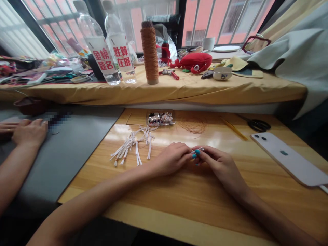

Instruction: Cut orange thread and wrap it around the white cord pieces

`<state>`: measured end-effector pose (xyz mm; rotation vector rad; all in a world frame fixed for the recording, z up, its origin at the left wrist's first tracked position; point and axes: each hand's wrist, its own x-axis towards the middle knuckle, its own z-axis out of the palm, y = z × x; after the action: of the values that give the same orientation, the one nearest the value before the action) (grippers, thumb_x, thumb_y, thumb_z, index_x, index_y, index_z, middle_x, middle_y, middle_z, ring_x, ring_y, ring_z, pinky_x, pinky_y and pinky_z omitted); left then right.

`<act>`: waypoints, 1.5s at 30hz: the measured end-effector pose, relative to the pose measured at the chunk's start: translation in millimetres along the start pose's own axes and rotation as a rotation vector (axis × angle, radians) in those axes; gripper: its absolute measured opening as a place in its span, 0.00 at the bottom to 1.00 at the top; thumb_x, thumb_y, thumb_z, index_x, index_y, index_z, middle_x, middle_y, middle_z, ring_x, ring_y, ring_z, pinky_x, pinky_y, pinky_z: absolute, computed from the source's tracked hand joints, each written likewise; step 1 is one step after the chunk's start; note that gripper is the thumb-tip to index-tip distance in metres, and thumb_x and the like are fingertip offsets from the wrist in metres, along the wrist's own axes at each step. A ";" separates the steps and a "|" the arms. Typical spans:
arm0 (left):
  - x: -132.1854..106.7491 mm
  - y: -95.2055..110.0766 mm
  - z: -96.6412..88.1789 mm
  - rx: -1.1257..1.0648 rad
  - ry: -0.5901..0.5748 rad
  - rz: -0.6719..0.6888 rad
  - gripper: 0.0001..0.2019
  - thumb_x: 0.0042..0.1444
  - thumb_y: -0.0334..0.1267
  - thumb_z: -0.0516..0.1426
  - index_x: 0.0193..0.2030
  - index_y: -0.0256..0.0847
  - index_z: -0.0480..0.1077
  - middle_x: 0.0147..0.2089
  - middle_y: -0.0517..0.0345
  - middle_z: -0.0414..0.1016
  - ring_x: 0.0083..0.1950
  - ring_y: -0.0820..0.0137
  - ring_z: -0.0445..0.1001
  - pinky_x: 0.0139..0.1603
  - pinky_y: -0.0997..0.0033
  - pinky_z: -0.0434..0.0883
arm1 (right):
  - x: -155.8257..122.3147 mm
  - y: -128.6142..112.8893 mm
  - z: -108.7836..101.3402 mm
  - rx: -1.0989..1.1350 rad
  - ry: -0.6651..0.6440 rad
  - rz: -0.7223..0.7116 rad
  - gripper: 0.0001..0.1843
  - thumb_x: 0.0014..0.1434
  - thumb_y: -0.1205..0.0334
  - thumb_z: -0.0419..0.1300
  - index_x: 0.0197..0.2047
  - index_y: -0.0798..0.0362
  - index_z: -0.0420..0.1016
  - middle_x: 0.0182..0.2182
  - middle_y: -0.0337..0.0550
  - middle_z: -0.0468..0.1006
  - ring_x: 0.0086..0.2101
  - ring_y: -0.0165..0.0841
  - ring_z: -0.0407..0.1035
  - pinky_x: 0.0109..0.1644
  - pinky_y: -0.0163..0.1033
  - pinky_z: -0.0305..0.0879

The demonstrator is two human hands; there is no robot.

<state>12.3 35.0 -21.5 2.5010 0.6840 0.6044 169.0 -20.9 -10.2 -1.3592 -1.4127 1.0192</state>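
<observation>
A barred window (205,20) fills the background, and below it runs a ledge under a yellow cloth (194,89). In front of that lies the wooden counter (179,201). The landmark here is the loose heap of white strips (133,145) lying on the counter.

- Left of the heap, a grey mat (71,147) covers the counter, and another person's hand (28,131) rests flat on it, well apart from the heap.
- Far to the right of the heap, a white phone (287,158) lies face down.
- Behind the heap, up on the ledge, stand two clear bottles (99,51) with red lettering and a tall spool of orange cord (150,51). A red plush toy (196,62) lies further right.
- Black scissors (255,124) lie behind and well to the right of the heap.
- A tangle of thin orange thread (192,125) sits behind and right of it.
- A small clear tray of beads (160,118) sits just behind the heap.

Just right of the heap, the person's left hand (172,158) and right hand (217,164) meet fingertip to fingertip, both resting on the wood. Together they pinch a small white piece (198,149), which shows just above the painted nails. The other fingers of each hand are curled in.
</observation>
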 end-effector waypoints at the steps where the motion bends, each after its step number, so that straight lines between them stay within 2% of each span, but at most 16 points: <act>1: -0.2 -0.2 0.1 -0.011 0.007 0.009 0.09 0.57 0.35 0.46 0.33 0.35 0.65 0.34 0.53 0.70 0.35 0.72 0.66 0.38 0.75 0.64 | 0.3 0.5 -0.2 0.004 -0.004 0.003 0.12 0.52 0.55 0.55 0.34 0.54 0.73 0.25 0.38 0.73 0.26 0.28 0.67 0.33 0.34 0.65; 8: -2.2 -2.7 2.0 -0.034 0.032 0.027 0.07 0.55 0.31 0.48 0.34 0.34 0.67 0.34 0.52 0.71 0.36 0.72 0.67 0.37 0.75 0.65 | 1.1 3.1 -2.9 -0.091 -0.005 0.020 0.12 0.52 0.54 0.53 0.33 0.53 0.70 0.23 0.37 0.70 0.25 0.28 0.64 0.28 0.32 0.61; 15: -2.3 -3.3 2.2 0.066 0.000 0.098 0.09 0.55 0.30 0.48 0.33 0.35 0.68 0.32 0.53 0.72 0.35 0.71 0.67 0.39 0.73 0.65 | 3.5 2.4 -4.6 -0.119 -0.047 0.046 0.14 0.52 0.52 0.53 0.31 0.54 0.70 0.19 0.36 0.68 0.22 0.28 0.63 0.26 0.33 0.59; 19: -3.0 -5.6 4.1 0.023 0.025 0.062 0.09 0.56 0.31 0.47 0.35 0.35 0.69 0.33 0.53 0.72 0.35 0.72 0.68 0.38 0.74 0.65 | 3.8 0.7 -7.9 -0.141 -0.099 0.028 0.14 0.52 0.51 0.53 0.33 0.53 0.70 0.21 0.37 0.70 0.24 0.29 0.65 0.29 0.34 0.61; 22: -3.4 -6.4 4.7 -0.043 0.040 0.054 0.09 0.56 0.31 0.47 0.37 0.35 0.68 0.35 0.52 0.72 0.36 0.72 0.68 0.39 0.75 0.65 | 2.7 -0.5 -9.6 -0.124 -0.154 -0.010 0.12 0.52 0.53 0.54 0.35 0.52 0.69 0.26 0.39 0.73 0.28 0.30 0.67 0.32 0.35 0.63; 25: -3.3 -6.2 4.3 -0.067 0.026 0.045 0.09 0.56 0.32 0.48 0.36 0.35 0.69 0.35 0.53 0.71 0.36 0.73 0.68 0.38 0.76 0.65 | 1.2 -1.4 -10.3 -0.133 -0.166 -0.022 0.12 0.51 0.54 0.55 0.35 0.52 0.69 0.29 0.40 0.74 0.29 0.31 0.68 0.34 0.36 0.64; 29: -3.0 -5.4 3.9 -0.063 0.048 -0.016 0.08 0.55 0.36 0.50 0.34 0.35 0.68 0.32 0.54 0.70 0.34 0.73 0.67 0.35 0.77 0.65 | 1.2 -2.7 -11.5 -0.151 -0.137 0.033 0.13 0.52 0.52 0.53 0.34 0.53 0.70 0.23 0.39 0.74 0.26 0.31 0.68 0.32 0.36 0.64; 34: -2.6 -4.7 2.0 -0.115 0.115 -0.016 0.09 0.56 0.37 0.49 0.34 0.35 0.68 0.33 0.54 0.71 0.36 0.73 0.68 0.37 0.75 0.64 | 4.5 -2.7 -12.4 -0.093 -0.144 0.114 0.16 0.50 0.50 0.55 0.30 0.55 0.72 0.21 0.39 0.73 0.23 0.29 0.67 0.29 0.35 0.63; 39: -1.0 -4.3 -2.1 -0.224 0.040 -0.089 0.12 0.58 0.36 0.45 0.33 0.35 0.67 0.32 0.56 0.70 0.33 0.75 0.67 0.35 0.77 0.63 | 3.7 -3.3 -12.0 -0.160 -0.118 0.011 0.17 0.53 0.52 0.52 0.39 0.53 0.73 0.23 0.39 0.73 0.26 0.31 0.68 0.32 0.36 0.63; 45: 0.5 -6.4 -4.1 -0.296 0.000 -0.180 0.14 0.58 0.38 0.44 0.28 0.35 0.66 0.28 0.60 0.67 0.31 0.76 0.65 0.31 0.79 0.61 | 2.4 -3.0 -14.4 -0.252 -0.210 -0.103 0.15 0.56 0.57 0.50 0.41 0.52 0.72 0.28 0.41 0.72 0.29 0.31 0.67 0.36 0.37 0.63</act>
<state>8.3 41.4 -21.7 2.1411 0.7508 0.5922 182.2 -18.9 -3.5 -1.3710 -1.7988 0.9617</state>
